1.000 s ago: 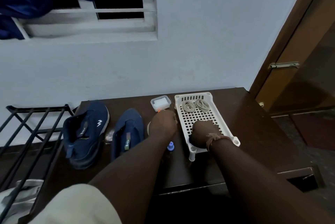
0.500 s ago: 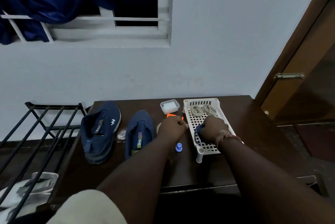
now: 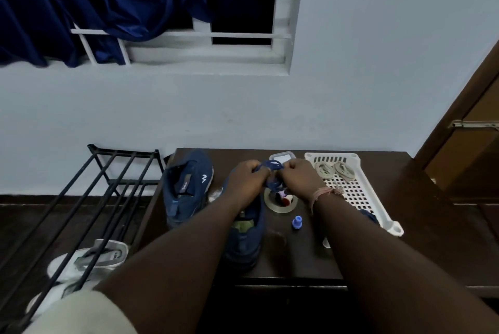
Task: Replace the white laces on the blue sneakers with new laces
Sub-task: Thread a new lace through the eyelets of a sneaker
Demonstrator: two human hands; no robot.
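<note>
- Both hands, left (image 3: pixel 249 178) and right (image 3: pixel 298 175), are close together above the desk (image 3: pixel 421 198), each pinching a coiled blue lace (image 3: pixel 271 171), apparently to loosen the bundle for threading
- One sneaker (image 3: pixel 247 241) lies directly under the hands, within easy reach; the second sneaker (image 3: pixel 187 187) sits just left of it; neither shows a lace
- Two pale lace bundles (image 3: pixel 334 170) rest at the far end of the white basket (image 3: pixel 378 198), likely the removed pair set aside
- A tape roll (image 3: pixel 280 205) and small blue cap (image 3: pixel 296 221) lie between sneaker and basket
</note>
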